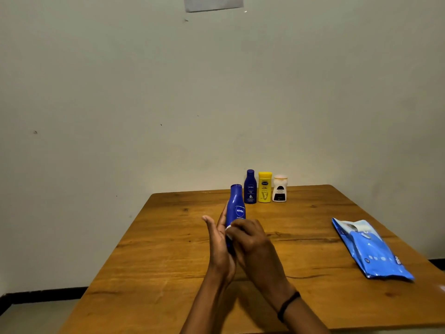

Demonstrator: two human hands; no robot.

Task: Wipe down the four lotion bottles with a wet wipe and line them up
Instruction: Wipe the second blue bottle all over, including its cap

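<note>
A blue Nivea lotion bottle [236,206] is held upright above the middle of the wooden table [168,249]. My left hand [218,242] cradles it from the left, thumb raised. My right hand [249,237] curls over the lower part of the bottle and presses a white wet wipe [228,229] against it; only a small edge of the wipe shows. At the table's far edge stand three bottles side by side: a dark blue Nivea bottle [250,188], a yellow bottle [264,188] and a white bottle [279,189].
A blue pack of wet wipes [370,249] lies flat near the table's right edge. A plain wall rises just behind the table. A sheet of paper [213,3] hangs on the wall at the top.
</note>
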